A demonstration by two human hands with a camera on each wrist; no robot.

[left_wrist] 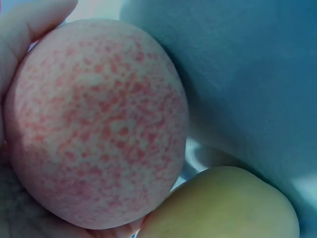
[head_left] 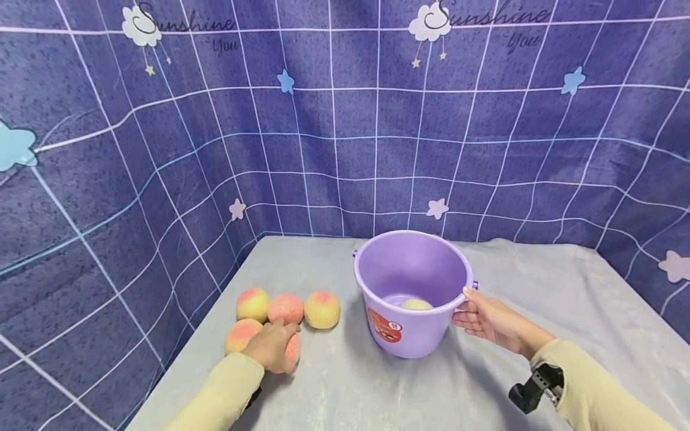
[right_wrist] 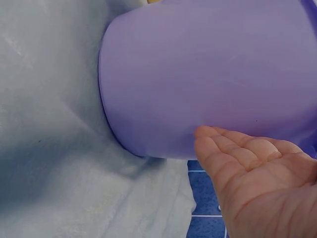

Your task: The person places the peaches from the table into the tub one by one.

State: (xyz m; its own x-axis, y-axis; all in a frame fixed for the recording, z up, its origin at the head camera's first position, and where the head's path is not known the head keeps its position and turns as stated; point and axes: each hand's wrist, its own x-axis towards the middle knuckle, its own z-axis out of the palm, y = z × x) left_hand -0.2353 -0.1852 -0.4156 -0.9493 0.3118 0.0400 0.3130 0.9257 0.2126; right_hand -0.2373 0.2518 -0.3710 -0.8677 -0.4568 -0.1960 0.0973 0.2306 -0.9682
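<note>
My left hand (head_left: 273, 346) grips a pink-speckled peach (head_left: 293, 348) from above on the grey cloth. In the left wrist view the peach (left_wrist: 99, 124) fills the palm, fingers curled round its side, with a yellow fruit (left_wrist: 223, 206) close by. My right hand (head_left: 493, 323) holds the purple bucket (head_left: 412, 332) at its right side, thumb at the rim and the other fingers along the outer wall. Inside the upright bucket lies a pale yellow round fruit (head_left: 417, 304), partly hidden by the near wall.
Left of the bucket, a yellow-pink peach (head_left: 322, 309), a red-speckled peach (head_left: 286, 308) and another yellow-pink one (head_left: 253, 304) form a row. One more peach (head_left: 241, 336) sits beside my left hand. A blue gridded curtain (head_left: 356, 155) hangs behind the cloth-covered table (head_left: 345, 395).
</note>
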